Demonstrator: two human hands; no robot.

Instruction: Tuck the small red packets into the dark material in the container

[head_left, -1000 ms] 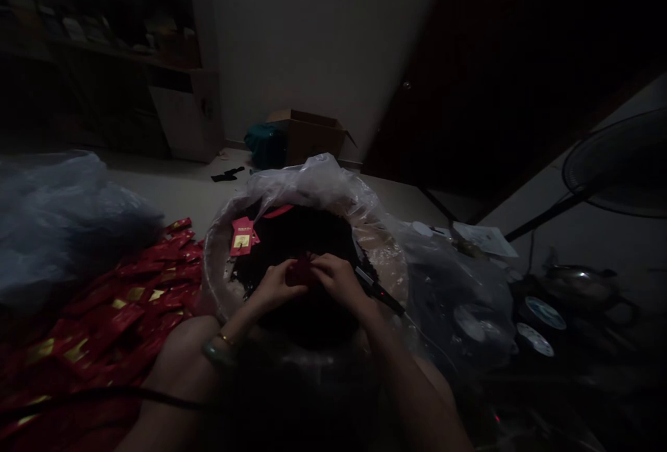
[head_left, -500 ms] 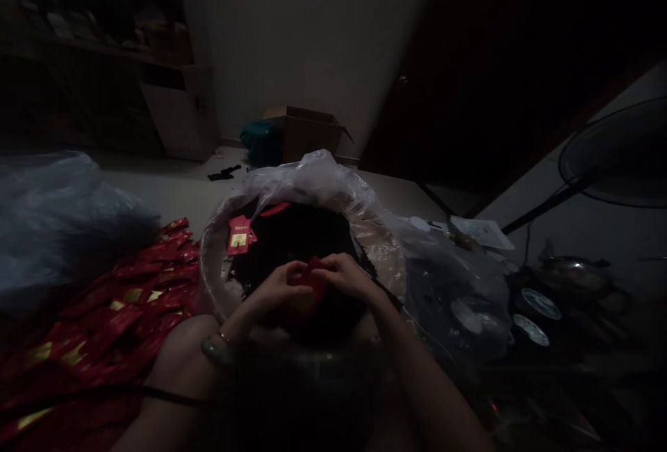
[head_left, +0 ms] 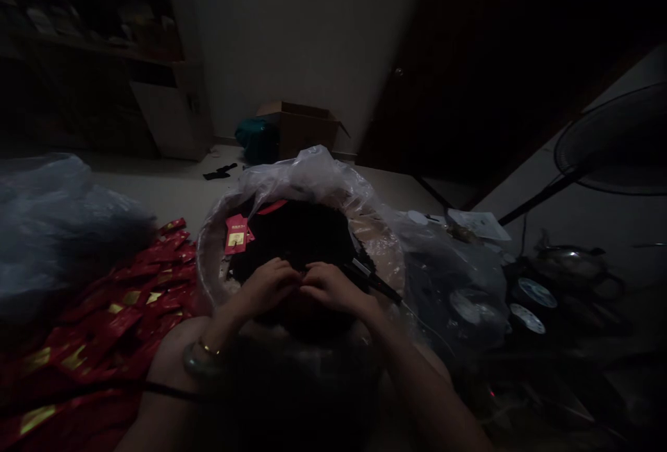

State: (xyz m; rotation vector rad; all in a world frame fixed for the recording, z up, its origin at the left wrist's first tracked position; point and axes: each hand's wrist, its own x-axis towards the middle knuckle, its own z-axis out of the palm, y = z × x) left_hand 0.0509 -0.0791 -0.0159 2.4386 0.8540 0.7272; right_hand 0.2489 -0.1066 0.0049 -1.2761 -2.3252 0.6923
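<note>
red packet lowered from view; left hand [head_left: 268,285] | right hand [head_left: 328,287] fingertips pressed together; grip unclear

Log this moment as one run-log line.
left hand: fingertips meeting right | right hand: same, contents hidden | under hands: dark heap in plastic-lined basin | left side: red packets

The packets [head_left: 99,313] spread at the floor's left edge are red with gold patches. A pink-red packet [head_left: 235,233] with a pale yellow square sits on the rim of the clear-plastic-lined basin [head_left: 208,264], which holds a black heap [head_left: 299,233]. A green bangle [head_left: 195,363] circles the left wrist.
</note>
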